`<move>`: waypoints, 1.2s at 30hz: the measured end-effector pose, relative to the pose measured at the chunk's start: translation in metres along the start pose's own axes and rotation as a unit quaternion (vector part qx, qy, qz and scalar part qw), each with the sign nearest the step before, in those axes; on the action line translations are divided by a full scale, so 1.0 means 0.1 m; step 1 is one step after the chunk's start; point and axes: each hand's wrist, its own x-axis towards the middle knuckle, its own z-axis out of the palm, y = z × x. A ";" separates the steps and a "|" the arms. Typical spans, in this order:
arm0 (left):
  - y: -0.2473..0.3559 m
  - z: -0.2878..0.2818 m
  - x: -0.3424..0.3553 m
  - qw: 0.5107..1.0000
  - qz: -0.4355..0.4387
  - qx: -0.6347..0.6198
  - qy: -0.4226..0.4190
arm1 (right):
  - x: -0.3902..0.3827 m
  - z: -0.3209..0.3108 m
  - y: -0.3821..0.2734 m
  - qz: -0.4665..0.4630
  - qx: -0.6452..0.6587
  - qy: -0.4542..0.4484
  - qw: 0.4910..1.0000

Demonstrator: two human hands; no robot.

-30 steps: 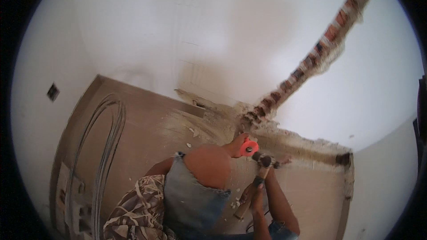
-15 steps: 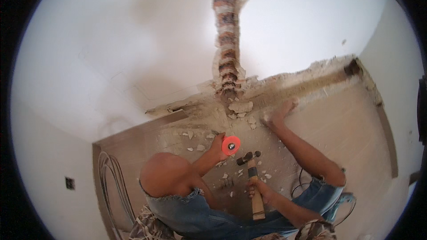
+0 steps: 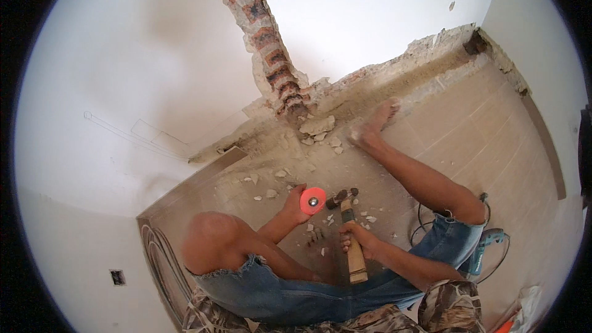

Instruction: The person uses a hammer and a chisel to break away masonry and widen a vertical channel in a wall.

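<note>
My left hand (image 3: 292, 205) is closed round a chisel (image 3: 313, 201) with a round pinkish-red hand guard. Its bright metal striking end faces up, while the blade is hidden beneath guard and hand. In my right hand (image 3: 359, 238) is a hammer (image 3: 356, 266), gripped at mid-handle on its pale wooden shaft. The dark hammer head (image 3: 340, 198) hovers just right of the guard, apart from it. Beneath both tools lie scattered plaster chips (image 3: 271, 193) on the dusty floor.
A chased groove (image 3: 265, 37) exposes brick up the white wall; another channel (image 3: 407, 80) follows the wall's foot. Larger rubble (image 3: 317, 125) lies where they meet. Coiled cable (image 3: 161, 259) rests at left. A teal power tool (image 3: 483, 250) with a cord sits beside my right leg.
My view has turned and shifted, so the wall groove now leans left and more of the power tool shows. Both hands keep hold of the chisel and hammer, which stay apart.
</note>
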 end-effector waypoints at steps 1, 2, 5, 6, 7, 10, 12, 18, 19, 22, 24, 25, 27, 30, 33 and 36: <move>-0.06 -0.04 0.00 0.993 -0.057 -0.101 0.003 | 0.00 0.02 0.00 0.005 0.000 -0.001 1.000; -0.10 -0.07 -0.01 0.973 -0.113 -0.200 0.019 | 0.02 0.05 0.01 0.009 0.001 -0.003 1.000; -0.30 -0.14 0.04 0.977 -0.155 -0.144 0.040 | 0.04 0.12 -0.02 0.003 -0.008 0.021 1.000; -0.27 -0.12 -0.04 0.954 0.051 0.295 0.022 | 0.02 0.10 -0.04 -0.008 -0.004 0.040 0.999; -0.43 -0.21 -0.03 0.940 0.104 0.322 -0.042 | -0.03 0.13 -0.07 -0.010 -0.012 0.018 1.000; -0.20 -0.15 0.10 0.930 0.210 0.281 -0.107 | -0.01 0.06 -0.04 -0.072 0.023 -0.057 0.996; 0.29 0.03 0.06 0.956 0.132 0.221 -0.141 | -0.02 0.02 -0.05 -0.111 0.000 -0.038 0.993; 0.54 0.32 -0.01 0.947 0.023 0.296 -0.124 | 0.26 -0.27 0.05 -0.120 -0.067 -0.059 0.989; 0.55 0.32 0.00 0.951 0.004 0.284 -0.123 | 0.24 -0.28 0.05 -0.125 -0.067 -0.059 0.988; 0.32 0.16 0.01 0.934 0.092 0.331 -0.094 | 0.34 -0.26 0.08 -0.163 -0.107 -0.084 0.977; 0.06 0.05 -0.02 0.824 0.326 0.461 -0.043 | 0.74 -0.47 0.18 -0.236 -0.155 -0.119 0.952; 0.07 0.01 -0.04 0.861 0.286 0.412 -0.080 | 0.82 -0.46 0.23 -0.276 -0.169 -0.137 0.936; 0.15 0.11 0.10 0.911 0.263 0.299 -0.106 | 0.79 -0.72 0.25 -0.182 -0.088 -0.174 0.964; 0.19 0.02 0.12 0.919 0.232 0.300 -0.112 | 0.63 -0.68 0.13 -0.086 -0.021 -0.114 0.990; -0.07 -0.15 -0.04 0.959 0.115 0.243 -0.088 | 0.13 -0.08 0.11 -0.107 -0.130 0.052 0.984; 0.10 -0.15 -0.33 0.995 -0.083 -0.006 -0.047 | 0.06 -0.06 0.14 -0.074 -0.173 0.007 0.982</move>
